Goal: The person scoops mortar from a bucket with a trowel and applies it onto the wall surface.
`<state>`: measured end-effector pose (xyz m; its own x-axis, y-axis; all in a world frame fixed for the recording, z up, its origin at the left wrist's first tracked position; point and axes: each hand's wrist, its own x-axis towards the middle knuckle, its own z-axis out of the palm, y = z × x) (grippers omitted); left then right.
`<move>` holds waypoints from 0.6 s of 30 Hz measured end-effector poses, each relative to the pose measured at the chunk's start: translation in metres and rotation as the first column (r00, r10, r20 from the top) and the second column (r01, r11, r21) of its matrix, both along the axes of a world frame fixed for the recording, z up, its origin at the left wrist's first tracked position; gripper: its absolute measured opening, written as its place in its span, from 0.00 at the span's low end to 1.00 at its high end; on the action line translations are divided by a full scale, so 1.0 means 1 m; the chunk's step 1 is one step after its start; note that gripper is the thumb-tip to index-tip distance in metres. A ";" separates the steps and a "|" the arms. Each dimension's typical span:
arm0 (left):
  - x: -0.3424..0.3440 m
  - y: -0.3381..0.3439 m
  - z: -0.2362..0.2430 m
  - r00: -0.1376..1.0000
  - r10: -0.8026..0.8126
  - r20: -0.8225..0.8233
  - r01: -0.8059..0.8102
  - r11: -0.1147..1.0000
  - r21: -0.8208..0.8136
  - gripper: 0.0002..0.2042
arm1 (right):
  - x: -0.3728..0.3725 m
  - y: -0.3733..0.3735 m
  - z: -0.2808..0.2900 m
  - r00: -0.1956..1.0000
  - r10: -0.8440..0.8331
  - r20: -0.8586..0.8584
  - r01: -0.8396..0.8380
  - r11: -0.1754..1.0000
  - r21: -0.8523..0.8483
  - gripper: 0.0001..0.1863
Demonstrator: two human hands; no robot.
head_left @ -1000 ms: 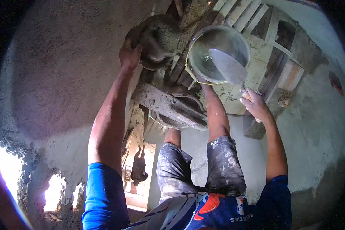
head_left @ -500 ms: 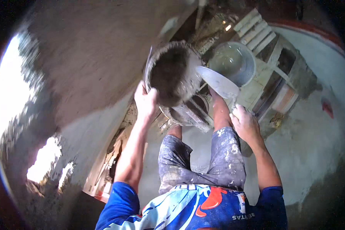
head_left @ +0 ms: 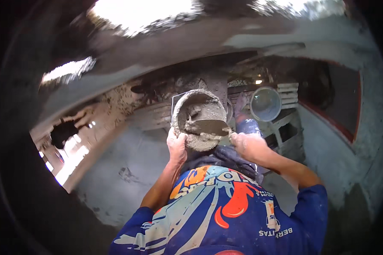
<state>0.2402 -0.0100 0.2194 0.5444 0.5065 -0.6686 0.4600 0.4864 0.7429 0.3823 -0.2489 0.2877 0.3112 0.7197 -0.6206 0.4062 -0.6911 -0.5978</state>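
Note:
My left hand (head_left: 177, 144) grips the near left rim of a mortar-caked bucket (head_left: 219, 111), which is tilted in front of my body. Its thin wire handle stands out at the left side. Grey wet mortar (head_left: 193, 138) coats the inside and heaps along the near rim. Closed around the handle end of a trowel (head_left: 210, 126), my right hand (head_left: 247, 145) holds the blade flat within the bucket's mouth. Mortar clings to the blade, and the trowel's handle is mostly hidden by my fingers.
A pale bucket of cloudy water (head_left: 266, 104) stands beyond my right hand, next to stacked light slats (head_left: 288, 95). A slatted wooden structure (head_left: 285, 127) lies below it. A plastered wall (head_left: 174, 46) with bright openings spans the far side; broken boards (head_left: 78, 140) are at left.
My view has swung toward the wall. The mortar bucket has come closer to my body, and the trowel has moved from beside its rim into its mouth. Both hands keep their grips.

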 end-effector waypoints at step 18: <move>-0.118 0.032 -0.017 0.912 0.408 0.051 -0.408 0.913 -0.007 0.15 | -0.018 0.176 0.016 0.842 0.511 -0.173 -0.534 0.835 -0.133 0.12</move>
